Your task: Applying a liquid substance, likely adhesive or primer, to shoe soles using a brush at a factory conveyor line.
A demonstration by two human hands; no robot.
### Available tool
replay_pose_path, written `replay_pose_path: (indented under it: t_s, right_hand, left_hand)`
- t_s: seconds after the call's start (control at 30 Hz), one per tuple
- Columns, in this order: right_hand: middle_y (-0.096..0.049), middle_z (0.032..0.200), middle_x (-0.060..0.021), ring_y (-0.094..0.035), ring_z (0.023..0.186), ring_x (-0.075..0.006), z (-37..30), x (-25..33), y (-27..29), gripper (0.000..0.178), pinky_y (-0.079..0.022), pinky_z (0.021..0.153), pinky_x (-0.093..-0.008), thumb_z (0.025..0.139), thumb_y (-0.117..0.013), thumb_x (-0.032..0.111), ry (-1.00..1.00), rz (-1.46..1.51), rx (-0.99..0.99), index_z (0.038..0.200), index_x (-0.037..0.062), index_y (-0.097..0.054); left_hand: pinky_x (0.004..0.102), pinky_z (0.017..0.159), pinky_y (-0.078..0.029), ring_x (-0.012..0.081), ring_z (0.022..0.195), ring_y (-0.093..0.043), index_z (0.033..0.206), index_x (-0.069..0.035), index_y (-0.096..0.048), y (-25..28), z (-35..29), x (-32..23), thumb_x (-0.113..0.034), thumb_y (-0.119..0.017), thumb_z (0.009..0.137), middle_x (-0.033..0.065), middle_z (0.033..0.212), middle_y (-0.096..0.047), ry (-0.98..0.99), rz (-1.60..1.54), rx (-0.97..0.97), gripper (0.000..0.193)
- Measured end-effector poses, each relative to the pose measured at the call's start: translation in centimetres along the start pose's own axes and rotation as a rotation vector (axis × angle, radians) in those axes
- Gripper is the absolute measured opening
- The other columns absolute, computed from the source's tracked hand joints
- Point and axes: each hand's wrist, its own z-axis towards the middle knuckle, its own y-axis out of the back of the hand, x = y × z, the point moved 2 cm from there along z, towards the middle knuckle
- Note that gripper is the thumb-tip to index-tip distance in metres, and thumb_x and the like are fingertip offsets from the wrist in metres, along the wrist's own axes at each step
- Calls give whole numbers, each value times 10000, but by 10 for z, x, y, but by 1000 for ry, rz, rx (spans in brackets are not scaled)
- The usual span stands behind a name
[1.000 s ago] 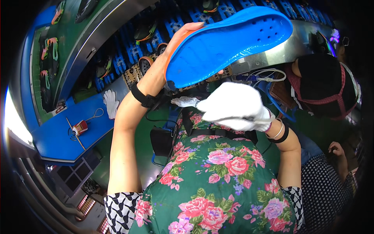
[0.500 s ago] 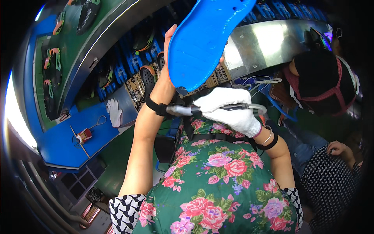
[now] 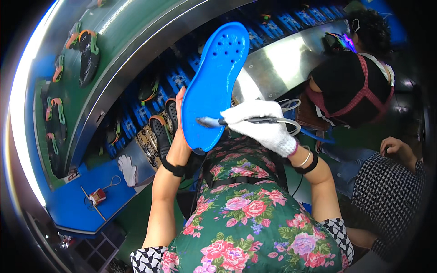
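A blue shoe insole (image 3: 207,86) is held up by my bare left hand (image 3: 181,132), whose fingers wrap around its left edge near the heel; most of that hand is behind it. Several round holes pierce the insole's far end, and its surface looks shiny. My right hand (image 3: 259,125), in a white knit glove, is closed around a thin-handled brush (image 3: 209,122) with a clear tube running from its back end. The brush's bristles lie over the insole's heel half and appear to touch it.
Dark clogs (image 3: 160,136) with orange trim stand on printed cardboard beyond my left wrist. A curved metal rail (image 3: 98,102) borders a green surface with more shoes. A white glove (image 3: 128,169) lies on a blue table (image 3: 73,200). Two people, one in a black top (image 3: 348,86), are at the right.
The insole has come nearer and lower, so its holed end shows. My right hand has moved the brush from beside my left wrist onto the insole.
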Motion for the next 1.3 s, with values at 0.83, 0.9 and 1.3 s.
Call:
replay_pose_path:
  t_s: [0.83,0.9,1.3]
  right_hand:
    - [-736,1014,-256,-746,900,-326,-53,8,54,149,-614,678,-336,728,-783,-95,-6,785,-83,847,-12,-754]
    - [-730,1015,-266,-740,904,-337,-77,-26,68,132,-616,660,-337,727,-760,-92,67,834,-138,831,-11,-745]
    - [-766,1063,-203,-694,755,-176,-179,-89,62,113,-522,651,-231,812,-716,-27,-291,756,-665,902,22,-764]
  left_hand:
    - [659,873,-554,477,1026,-641,1556,-10,-355,-36,1,9,-836,-474,883,273,1389,-561,-62,174,171,1072]
    - [664,899,-536,468,1080,-611,1569,-25,-339,-53,8,9,-833,-495,878,265,1416,-534,-36,210,284,1075]
    - [761,919,-484,595,1322,-456,1641,-64,-159,-195,96,97,-775,-528,910,275,1639,-265,567,12,559,1085]
